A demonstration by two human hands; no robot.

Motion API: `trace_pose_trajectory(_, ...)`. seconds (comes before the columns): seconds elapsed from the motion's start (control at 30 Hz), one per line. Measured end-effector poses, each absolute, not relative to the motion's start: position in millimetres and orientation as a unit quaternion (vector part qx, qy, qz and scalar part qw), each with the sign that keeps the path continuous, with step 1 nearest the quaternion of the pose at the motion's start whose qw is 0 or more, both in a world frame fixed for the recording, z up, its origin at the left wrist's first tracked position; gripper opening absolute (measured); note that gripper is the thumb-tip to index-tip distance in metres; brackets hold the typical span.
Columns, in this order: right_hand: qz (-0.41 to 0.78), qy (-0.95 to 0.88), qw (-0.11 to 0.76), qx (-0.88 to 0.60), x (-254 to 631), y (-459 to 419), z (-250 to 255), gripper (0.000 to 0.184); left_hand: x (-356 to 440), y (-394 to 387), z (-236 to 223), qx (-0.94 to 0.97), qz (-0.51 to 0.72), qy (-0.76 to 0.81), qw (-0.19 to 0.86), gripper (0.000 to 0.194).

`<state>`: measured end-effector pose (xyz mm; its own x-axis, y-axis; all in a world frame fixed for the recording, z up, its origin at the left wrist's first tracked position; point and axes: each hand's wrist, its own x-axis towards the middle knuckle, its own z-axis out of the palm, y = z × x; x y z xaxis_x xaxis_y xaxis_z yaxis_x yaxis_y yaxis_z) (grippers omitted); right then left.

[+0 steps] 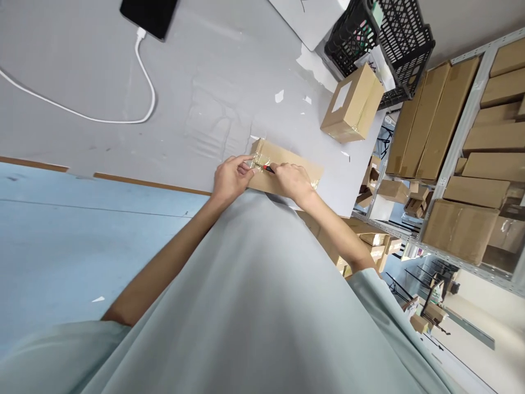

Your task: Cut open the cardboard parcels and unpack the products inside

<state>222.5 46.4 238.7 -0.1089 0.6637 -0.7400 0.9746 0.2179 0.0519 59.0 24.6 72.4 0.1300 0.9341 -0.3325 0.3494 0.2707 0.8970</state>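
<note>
A small brown cardboard box [287, 160] lies on the grey tabletop close to my body, with clear shiny tape [261, 160] across its left end. My right hand [292, 179] is closed round a small utility knife [268, 168], black with a red part. The knife's tip points left, at the taped end of the box. At that same end, my left hand [233, 178] has its thumb and bent fingers gripping the box edge by the tape. Whether the left fingertips also pinch loose tape I cannot make out.
A taped box with a white label [353, 104] stands at the table's right, beside a black plastic crate [381, 49]. Upper left lies a black-screened device [150, 16] with a white cable [150, 90]. Paper scraps dot the grey table [180, 148]. Shelves of cardboard boxes [461, 230] line the right.
</note>
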Motion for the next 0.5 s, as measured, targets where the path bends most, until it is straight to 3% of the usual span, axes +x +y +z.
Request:
trace_pose_trajectory(0.2, -0.243, 0.671, 0.346, 0.609, 272, 24, 241, 0.046, 64, 18, 67, 0.49, 0.3, 0.626, 0.527, 0.045)
trace_pose_trajectory(0.5, -0.204, 0.539, 0.411, 0.706, 439, -62, 260, 0.04, 81, 21, 79, 0.425, 0.304, 0.712, 0.469, 0.043)
